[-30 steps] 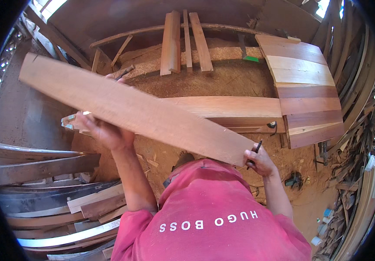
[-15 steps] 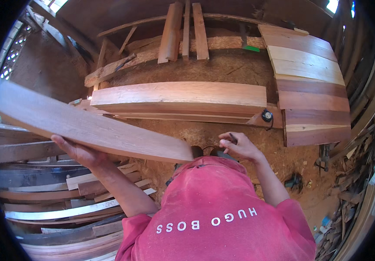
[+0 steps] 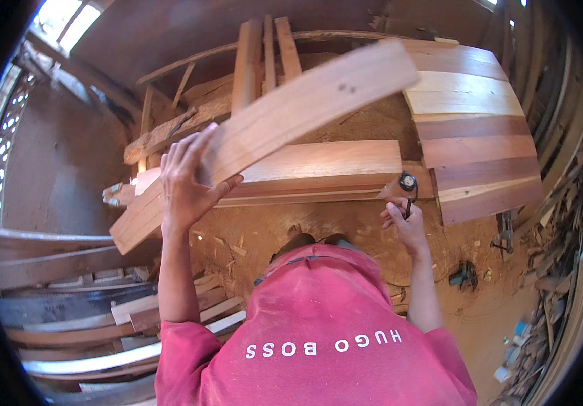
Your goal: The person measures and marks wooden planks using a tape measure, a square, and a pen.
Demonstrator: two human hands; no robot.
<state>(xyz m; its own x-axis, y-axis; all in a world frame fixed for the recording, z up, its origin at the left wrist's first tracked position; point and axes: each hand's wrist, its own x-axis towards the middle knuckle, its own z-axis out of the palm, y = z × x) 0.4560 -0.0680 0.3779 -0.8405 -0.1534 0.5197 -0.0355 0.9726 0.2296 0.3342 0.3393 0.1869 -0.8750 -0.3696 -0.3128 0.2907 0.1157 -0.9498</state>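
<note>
Brown floor (image 3: 352, 220) spreads before the person, whose two hands are well apart. The right hand (image 3: 408, 229) has its fingers closed around a dark pen (image 3: 408, 206), near a tape measure (image 3: 408, 181) (black, with a pale face). The left hand (image 3: 184, 181) grips a board (image 3: 318, 101), holding it aslant in the air, one end up toward the right. Behind it, partly hidden, a beam (image 3: 346, 159) lies crosswise; right of that is a striped panel (image 3: 474, 128). Farther off are narrow planks (image 3: 288, 51).
</note>
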